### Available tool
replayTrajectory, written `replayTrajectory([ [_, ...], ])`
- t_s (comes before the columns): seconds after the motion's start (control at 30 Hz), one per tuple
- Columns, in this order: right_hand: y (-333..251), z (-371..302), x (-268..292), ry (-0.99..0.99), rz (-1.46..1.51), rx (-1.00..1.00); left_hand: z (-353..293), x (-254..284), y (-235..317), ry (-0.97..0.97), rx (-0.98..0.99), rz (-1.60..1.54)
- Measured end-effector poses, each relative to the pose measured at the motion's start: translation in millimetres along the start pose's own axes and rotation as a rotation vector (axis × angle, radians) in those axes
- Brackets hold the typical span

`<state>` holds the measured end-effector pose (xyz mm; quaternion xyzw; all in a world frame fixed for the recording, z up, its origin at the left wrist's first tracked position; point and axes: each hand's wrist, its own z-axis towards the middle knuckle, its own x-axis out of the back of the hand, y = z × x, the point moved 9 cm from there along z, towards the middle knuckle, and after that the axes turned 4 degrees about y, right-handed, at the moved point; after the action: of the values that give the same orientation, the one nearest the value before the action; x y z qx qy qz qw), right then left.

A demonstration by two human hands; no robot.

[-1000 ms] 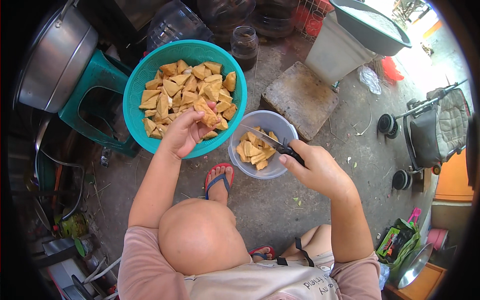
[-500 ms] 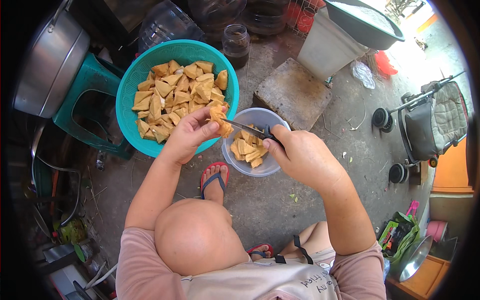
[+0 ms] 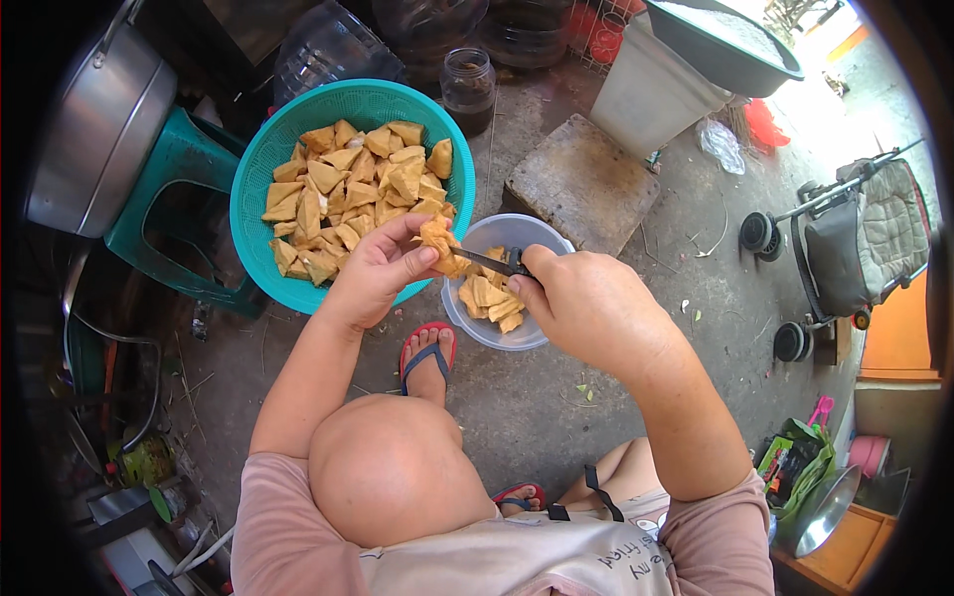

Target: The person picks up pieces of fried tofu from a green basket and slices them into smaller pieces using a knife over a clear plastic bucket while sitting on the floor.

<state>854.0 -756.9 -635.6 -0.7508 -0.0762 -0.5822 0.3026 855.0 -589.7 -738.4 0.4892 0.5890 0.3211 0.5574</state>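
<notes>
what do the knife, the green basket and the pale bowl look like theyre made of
Knife: thin grey blade, probably steel; black handle, perhaps plastic, mostly covered by the right hand. Green basket: most likely plastic, fairly matte, given its even colour and perforated wall. Pale bowl: probably plastic, smooth and translucent, judging by its cloudy wall.

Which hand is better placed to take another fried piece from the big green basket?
Probably the left hand: it is nearer the green basket, though holding a fried piece, while the right hand grips the knife farther off.
</notes>
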Motion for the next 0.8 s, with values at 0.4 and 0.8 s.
replayTrajectory([
  [0.4, 35, -19, -7, -0.045, 0.016, -0.101, 13, -13, -32, 0.003, 0.168, 0.030],
  [0.8, 94, -60, -36, -0.102, 0.124, -0.309, 42, 91, -8, 0.401, 0.040, 1.384],
])
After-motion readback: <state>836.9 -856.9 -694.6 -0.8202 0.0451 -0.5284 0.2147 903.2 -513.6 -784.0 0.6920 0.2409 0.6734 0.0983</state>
